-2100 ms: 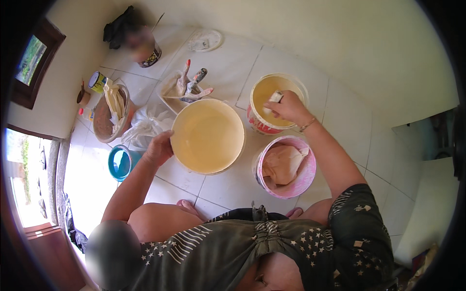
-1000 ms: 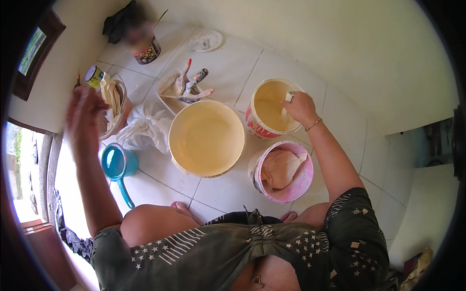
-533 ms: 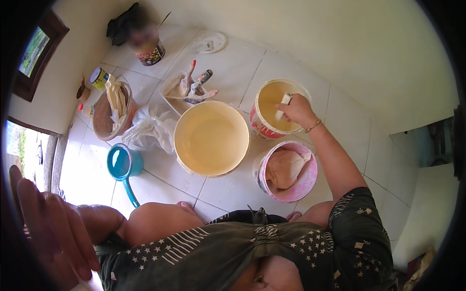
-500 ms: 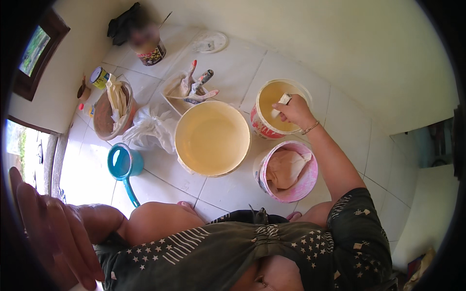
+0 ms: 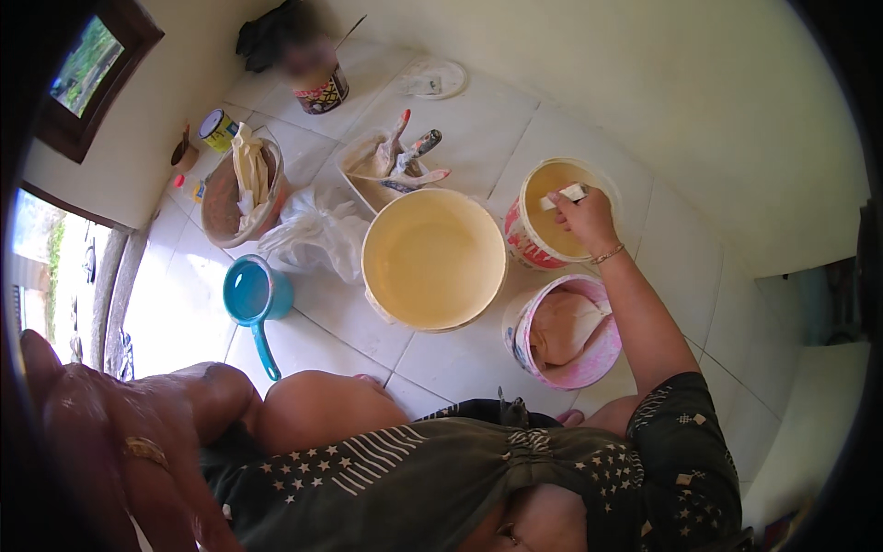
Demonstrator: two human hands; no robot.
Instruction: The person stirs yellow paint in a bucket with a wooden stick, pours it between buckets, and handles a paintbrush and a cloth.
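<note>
My right hand (image 5: 589, 221) is over the white-and-red bucket (image 5: 521, 241) at the right, its fingers closed around a small whitish block-shaped piece (image 5: 565, 196); its exact kind is unclear. Yellowish material lines that bucket. Large at the lower left, close to the camera, my left hand (image 5: 120, 451) wears a ring; its fingers stretch downward, partly cut off by the dark rim, and nothing shows in them. Between my knees and the far wall stands a wide cream tub (image 5: 432, 253) holding pale yellow liquid. A pink bucket (image 5: 598, 359) with a brown bag inside is below my right forearm.
A turquoise dipper (image 5: 260, 304) stands near my left knee, beside a crumpled clear plastic bag (image 5: 317, 230). Farther off are a brown basin (image 5: 219, 216), a tray (image 5: 361, 187) with brushes and tools, a yellow-green can (image 5: 219, 131), a patterned can (image 5: 324, 96) and a white lid (image 5: 449, 79).
The view has shifted, so the floor things appear farther right. My left hand has turned and its fingers now point lower. My right hand stays over the white-and-red bucket with the whitish piece.
</note>
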